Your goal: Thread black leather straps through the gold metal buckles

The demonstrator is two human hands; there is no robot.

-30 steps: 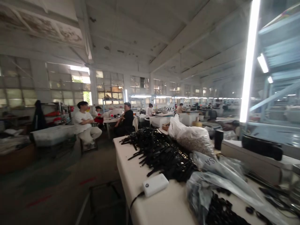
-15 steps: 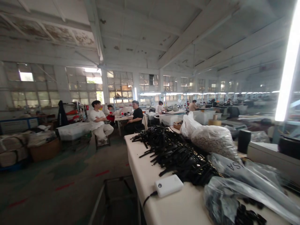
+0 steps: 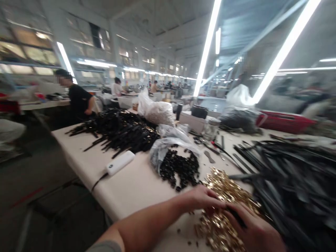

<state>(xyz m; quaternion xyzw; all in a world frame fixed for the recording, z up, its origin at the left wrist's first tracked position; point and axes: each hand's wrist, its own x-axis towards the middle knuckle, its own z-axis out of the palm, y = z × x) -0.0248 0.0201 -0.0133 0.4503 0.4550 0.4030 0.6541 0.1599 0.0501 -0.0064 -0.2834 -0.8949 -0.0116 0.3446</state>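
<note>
Lamps light pale tabletop, right fingers gripping a black strip, hold unclear for left fingers.

The hands hide some golden pieces, their dark item too blurred to identify. The surface's near-right corner is cut off.

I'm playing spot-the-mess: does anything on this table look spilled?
Yes, maybe: small black pieces spread from the open plastic bag onto the table. A few dark bits also lie apart beside the gold pieces, looking stray.
</note>
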